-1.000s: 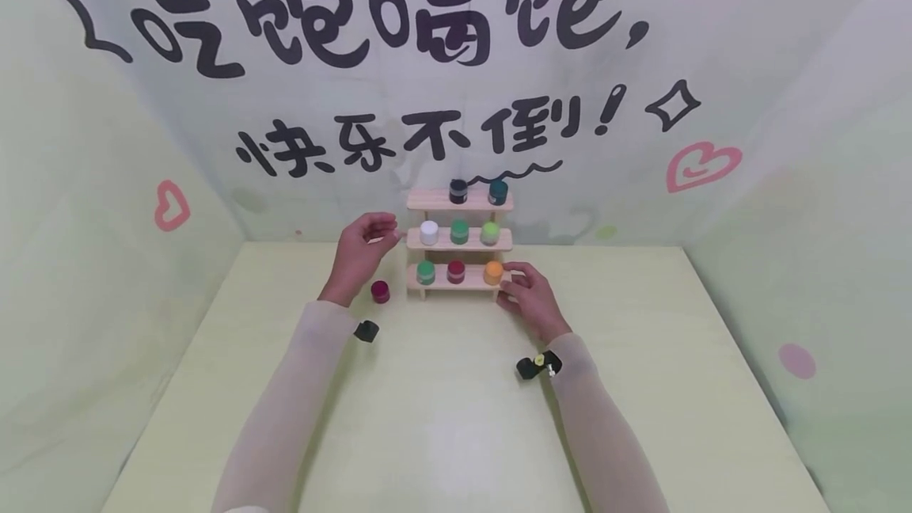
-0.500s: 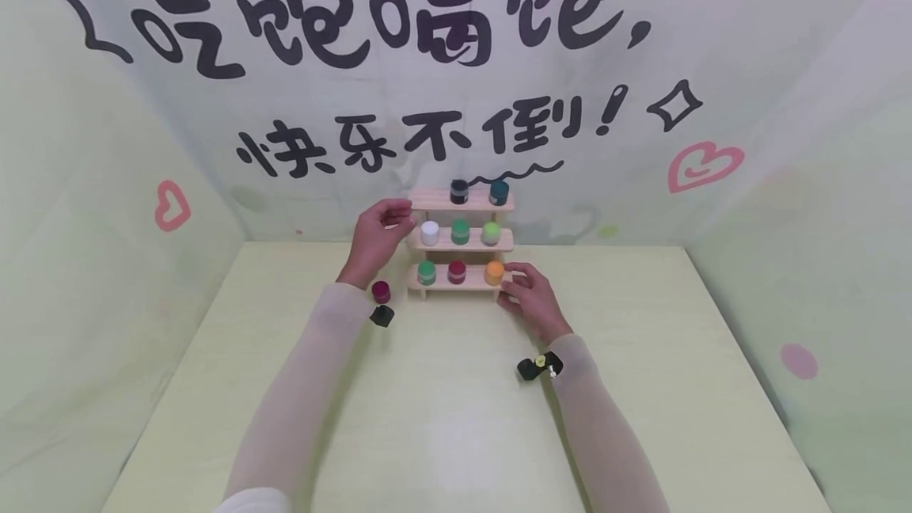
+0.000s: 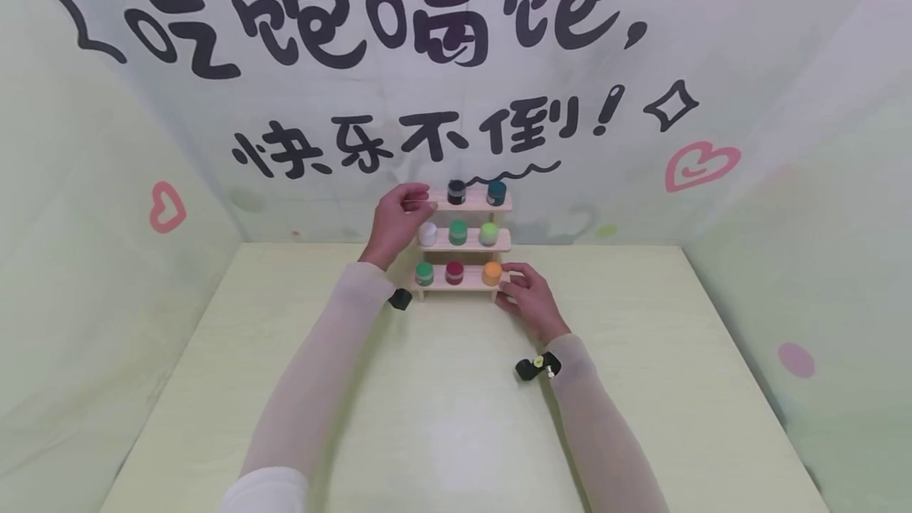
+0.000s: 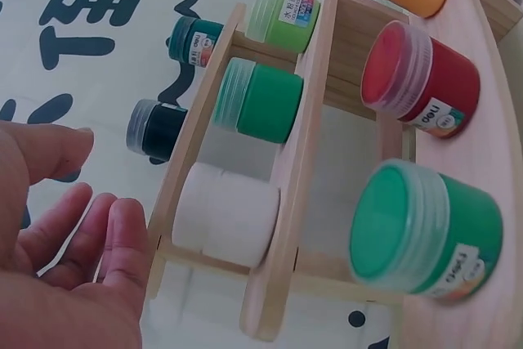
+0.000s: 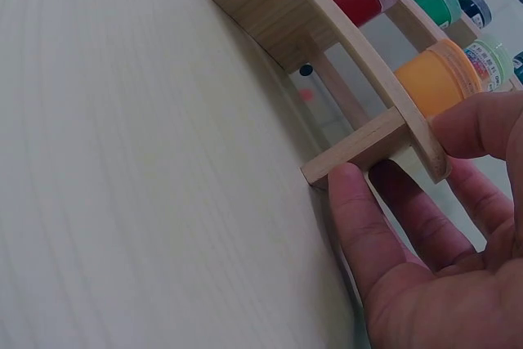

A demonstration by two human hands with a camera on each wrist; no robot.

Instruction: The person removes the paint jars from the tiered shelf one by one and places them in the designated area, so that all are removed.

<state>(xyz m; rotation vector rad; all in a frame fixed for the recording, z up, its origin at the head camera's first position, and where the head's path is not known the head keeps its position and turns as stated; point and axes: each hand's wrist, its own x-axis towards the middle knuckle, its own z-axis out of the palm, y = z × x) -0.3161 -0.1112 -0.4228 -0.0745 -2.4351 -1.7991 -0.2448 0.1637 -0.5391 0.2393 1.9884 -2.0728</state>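
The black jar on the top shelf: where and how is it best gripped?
Probably by its round sides, from the left and above: the black jar stands upright with its top uncovered, the left hand is nearby, and the teal jar stands to its right.

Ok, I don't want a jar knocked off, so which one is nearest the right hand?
The orange jar, at the right end of the bottom shelf: the right hand grips that end, and no other jar is orange.
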